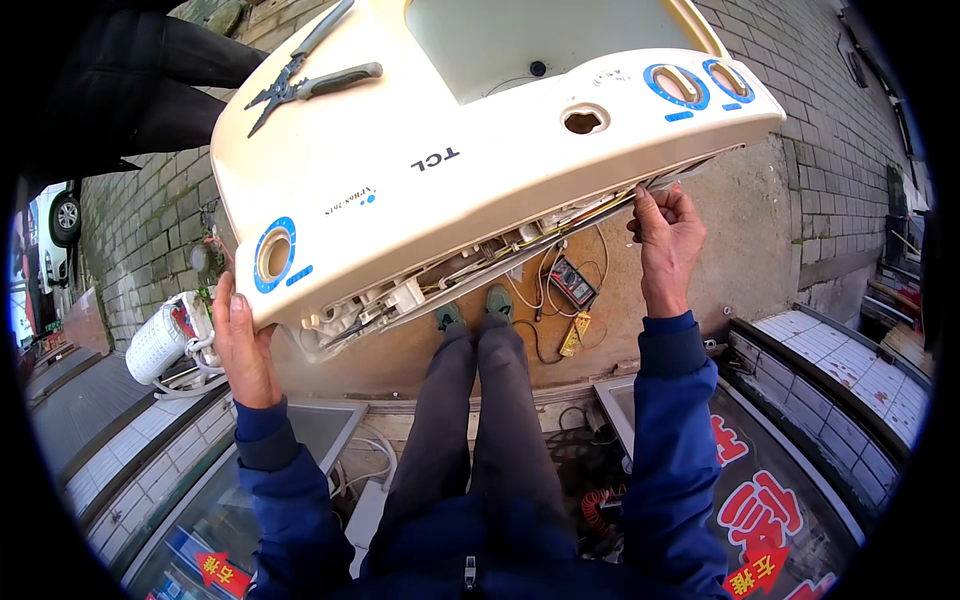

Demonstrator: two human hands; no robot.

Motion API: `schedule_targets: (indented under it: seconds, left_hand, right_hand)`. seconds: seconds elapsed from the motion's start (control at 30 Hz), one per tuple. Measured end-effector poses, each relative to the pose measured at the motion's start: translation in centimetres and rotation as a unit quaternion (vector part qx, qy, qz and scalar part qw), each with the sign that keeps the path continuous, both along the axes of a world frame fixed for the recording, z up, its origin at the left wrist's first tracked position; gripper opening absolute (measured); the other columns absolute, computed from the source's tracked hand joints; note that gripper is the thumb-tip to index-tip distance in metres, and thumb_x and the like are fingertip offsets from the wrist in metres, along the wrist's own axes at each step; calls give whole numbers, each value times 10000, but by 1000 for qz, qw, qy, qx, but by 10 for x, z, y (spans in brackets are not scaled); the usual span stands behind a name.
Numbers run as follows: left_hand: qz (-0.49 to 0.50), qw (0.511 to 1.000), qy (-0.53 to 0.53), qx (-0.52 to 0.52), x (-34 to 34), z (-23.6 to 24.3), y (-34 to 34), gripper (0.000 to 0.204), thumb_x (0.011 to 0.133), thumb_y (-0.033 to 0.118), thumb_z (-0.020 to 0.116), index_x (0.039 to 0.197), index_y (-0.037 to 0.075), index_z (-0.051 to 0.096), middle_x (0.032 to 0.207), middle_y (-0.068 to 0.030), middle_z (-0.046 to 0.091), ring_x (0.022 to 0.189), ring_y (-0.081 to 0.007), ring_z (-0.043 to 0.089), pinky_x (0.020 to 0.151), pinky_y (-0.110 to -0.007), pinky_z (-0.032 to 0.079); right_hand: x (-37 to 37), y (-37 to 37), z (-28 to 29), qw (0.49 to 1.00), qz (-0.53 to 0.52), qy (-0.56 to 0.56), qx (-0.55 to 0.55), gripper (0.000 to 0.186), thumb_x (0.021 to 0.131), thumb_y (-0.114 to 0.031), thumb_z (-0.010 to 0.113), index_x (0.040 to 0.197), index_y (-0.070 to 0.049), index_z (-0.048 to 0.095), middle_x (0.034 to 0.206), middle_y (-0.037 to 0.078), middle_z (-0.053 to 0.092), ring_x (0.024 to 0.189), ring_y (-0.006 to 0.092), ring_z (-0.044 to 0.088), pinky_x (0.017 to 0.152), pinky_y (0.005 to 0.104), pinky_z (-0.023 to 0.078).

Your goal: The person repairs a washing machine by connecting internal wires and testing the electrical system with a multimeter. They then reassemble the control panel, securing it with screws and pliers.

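A cream washing machine top (pixel 350 200) with blue-ringed dials is before me, its near edge gaping to show wires (pixel 500 250) and white plastic parts. My left hand (pixel 245 345) holds its near left corner, thumb and fingers against the edge. At the right of the gap, my right hand (pixel 665 235) is closed in a pinch at the edge of a thin pale strip (pixel 470 285) running along the opening. What lies between its fingertips is partly hidden. Grey-handled pliers (pixel 300 88) lie with jaws apart on the left of the top.
A multimeter (pixel 573 284) with leads and a yellow card-like piece (pixel 575 334) lie on the ground beyond my feet. At left sits a white cylindrical part (pixel 158 345) with hoses. Glass-topped cases (pixel 775 490) flank my legs. Another person's dark-clad legs (pixel 190 100) are at the far left.
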State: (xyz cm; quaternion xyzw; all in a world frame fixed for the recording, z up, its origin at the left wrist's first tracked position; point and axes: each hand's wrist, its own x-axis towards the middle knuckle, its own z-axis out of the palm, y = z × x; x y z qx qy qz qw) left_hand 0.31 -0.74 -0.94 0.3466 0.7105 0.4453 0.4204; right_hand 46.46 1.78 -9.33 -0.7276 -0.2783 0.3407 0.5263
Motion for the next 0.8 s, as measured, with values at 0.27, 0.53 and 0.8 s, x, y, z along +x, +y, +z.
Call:
schedule_targets:
  seconds: [0.27,0.53,0.8]
  left_hand:
    - [167,980,96,48,6,-11,-60,395,1091,293,475,1380,29,530,1275,-89,599,951,-111,543,844,-301,457]
    - [-158,961,-22,-228,60,-22,-187,149,1015,108,630,1106,-7,654,888,-20,634,750,-84,588,701,-246,498]
    - [-423,893,69,-134,71,-30,-187,384,876,131,771,1213,7,636,1148,-180,659,998,-321,661,892,-396,529]
  right_hand:
    - [4,-4,-6,997,1,74,-12,306,938,-255,792,816,-23,633,693,33,631,590,100,603,525,230,436]
    - [-36,-79,-36,962,20,267,-52,255,994,-254,698,890,-25,655,745,89,665,647,154,639,592,277,501]
    - [-162,-255,-54,808,69,526,-257,330,1062,-203,524,1215,65,640,1108,178,709,1015,253,707,867,370,588]
